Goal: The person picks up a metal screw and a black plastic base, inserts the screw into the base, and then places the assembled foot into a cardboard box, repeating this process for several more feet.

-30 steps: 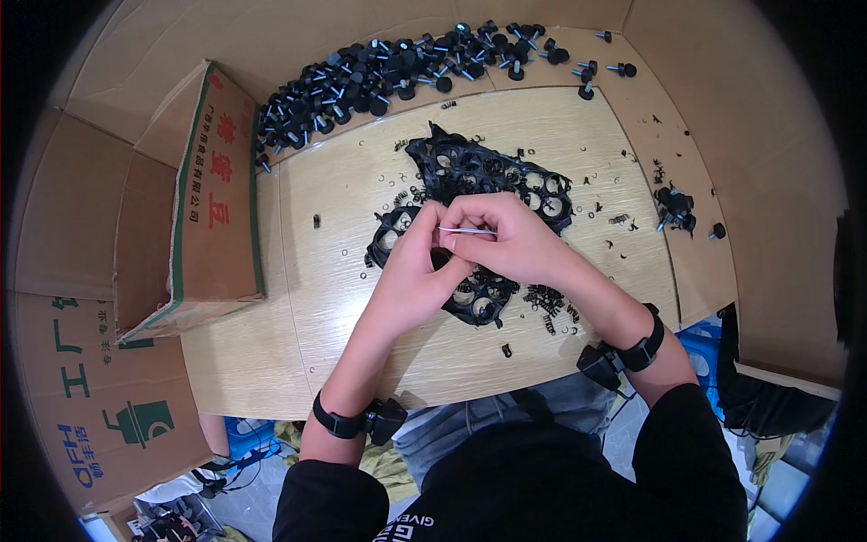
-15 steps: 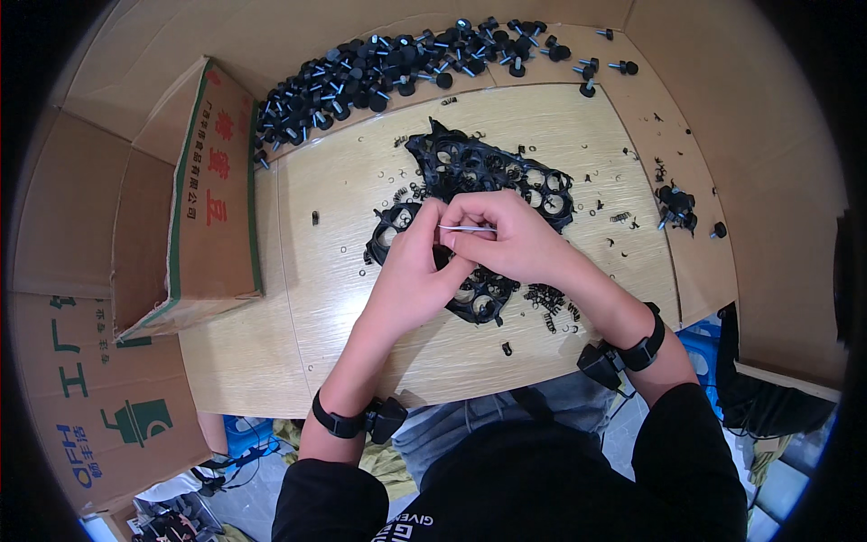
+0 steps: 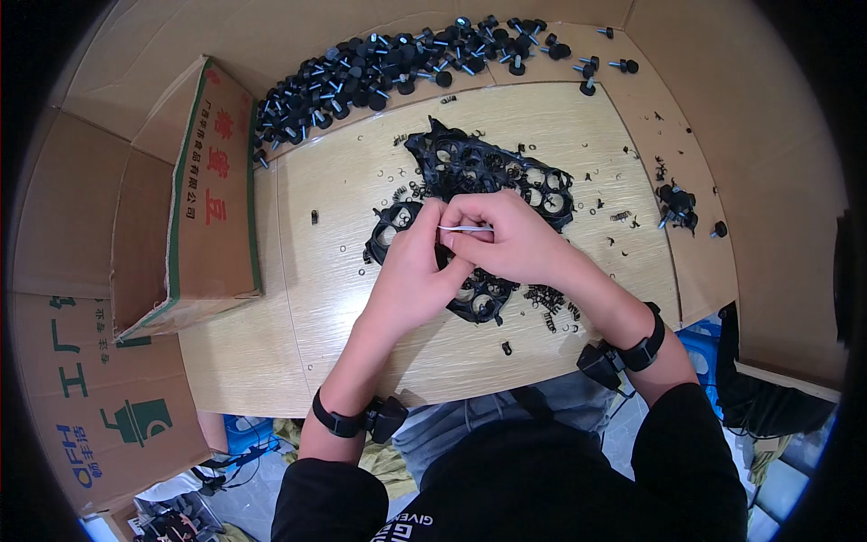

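Note:
My left hand (image 3: 414, 275) and my right hand (image 3: 517, 242) meet over the middle of the board, both closed. Between my right fingers is a thin pale stick-like tool (image 3: 471, 228), its tip against my left fingertips. My left fingers are pinched together, and whatever they hold is hidden. Beneath both hands lie black rubbery trim sheets (image 3: 465, 155) with rows of round holes. Another piece of black trim (image 3: 390, 219) shows beside my left hand. Small black curly scraps (image 3: 542, 296) lie close to my right wrist.
A heap of black-headed knob screws (image 3: 361, 77) spreads along the far edge. A smaller cluster of dark screws (image 3: 675, 206) sits on the right cardboard strip. At left stands an open cardboard box (image 3: 212, 199). Cardboard walls (image 3: 759, 163) surround the wooden board (image 3: 343, 316), scattered with black bits.
Almost nothing differs. The pale tool has tilted very slightly between my fingers; both hands keep the same place.

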`<action>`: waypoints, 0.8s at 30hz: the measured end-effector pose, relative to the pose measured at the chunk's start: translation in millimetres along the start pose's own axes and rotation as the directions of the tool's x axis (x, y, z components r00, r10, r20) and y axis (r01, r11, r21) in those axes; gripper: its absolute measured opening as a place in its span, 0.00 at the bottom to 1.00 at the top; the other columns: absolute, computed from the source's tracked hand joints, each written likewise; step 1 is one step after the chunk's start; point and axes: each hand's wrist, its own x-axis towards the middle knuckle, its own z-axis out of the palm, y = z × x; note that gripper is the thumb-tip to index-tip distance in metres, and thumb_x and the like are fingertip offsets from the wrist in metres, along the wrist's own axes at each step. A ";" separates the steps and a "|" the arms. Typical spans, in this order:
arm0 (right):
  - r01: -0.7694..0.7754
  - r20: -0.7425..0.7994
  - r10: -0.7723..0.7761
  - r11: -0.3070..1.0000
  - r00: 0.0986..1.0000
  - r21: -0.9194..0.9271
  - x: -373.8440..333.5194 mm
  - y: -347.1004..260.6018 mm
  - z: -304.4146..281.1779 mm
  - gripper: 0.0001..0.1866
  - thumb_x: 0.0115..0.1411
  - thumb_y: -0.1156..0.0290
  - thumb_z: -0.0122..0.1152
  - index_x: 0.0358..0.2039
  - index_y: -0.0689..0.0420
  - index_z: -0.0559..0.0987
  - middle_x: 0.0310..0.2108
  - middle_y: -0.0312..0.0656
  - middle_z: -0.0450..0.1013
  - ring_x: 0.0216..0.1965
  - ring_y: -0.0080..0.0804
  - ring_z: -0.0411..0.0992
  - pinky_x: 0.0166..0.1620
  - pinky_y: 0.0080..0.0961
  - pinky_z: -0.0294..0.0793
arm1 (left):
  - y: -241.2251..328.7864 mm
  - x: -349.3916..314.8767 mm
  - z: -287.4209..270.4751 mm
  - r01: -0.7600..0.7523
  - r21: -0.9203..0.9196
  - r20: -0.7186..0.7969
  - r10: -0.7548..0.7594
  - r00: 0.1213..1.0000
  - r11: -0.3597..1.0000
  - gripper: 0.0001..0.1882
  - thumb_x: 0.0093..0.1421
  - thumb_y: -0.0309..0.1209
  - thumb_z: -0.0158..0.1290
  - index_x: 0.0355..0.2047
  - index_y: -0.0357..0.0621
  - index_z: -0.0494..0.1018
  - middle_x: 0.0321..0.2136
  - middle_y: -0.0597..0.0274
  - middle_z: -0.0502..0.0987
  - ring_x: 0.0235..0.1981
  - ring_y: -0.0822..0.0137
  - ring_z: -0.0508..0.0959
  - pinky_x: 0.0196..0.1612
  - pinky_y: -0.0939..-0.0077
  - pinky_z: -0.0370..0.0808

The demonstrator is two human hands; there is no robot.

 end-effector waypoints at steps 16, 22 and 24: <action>-0.008 0.017 0.009 0.998 1.000 -0.067 0.3 -1.5 -1.7 0.07 0.55 0.71 0.60 0.28 0.62 0.76 0.17 0.45 0.71 0.19 0.37 0.72 0.25 0.29 0.68 | -7.7 0.9 3.0 -0.024 0.026 -0.012 0.025 1.000 0.999 0.15 0.52 0.26 0.55 0.37 0.38 0.62 0.29 0.47 0.78 0.33 0.49 0.81 0.33 0.67 0.74; 0.069 -0.013 -0.071 0.992 0.997 -0.104 -1.0 0.4 -1.0 0.06 0.55 0.72 0.61 0.28 0.60 0.74 0.11 0.36 0.63 0.13 0.23 0.60 0.21 0.23 0.57 | -6.3 1.1 4.2 -0.036 0.031 -0.010 0.036 0.999 0.999 0.15 0.52 0.25 0.55 0.38 0.37 0.62 0.29 0.46 0.78 0.34 0.47 0.81 0.34 0.65 0.75; 0.041 0.006 -0.040 0.991 0.999 -0.127 -1.2 -4.8 -4.1 0.07 0.55 0.71 0.61 0.27 0.60 0.74 0.14 0.40 0.67 0.16 0.32 0.66 0.23 0.27 0.63 | -6.8 1.1 4.2 -0.032 0.028 -0.003 0.033 0.999 0.999 0.16 0.52 0.25 0.55 0.38 0.37 0.62 0.30 0.45 0.78 0.34 0.47 0.81 0.34 0.65 0.75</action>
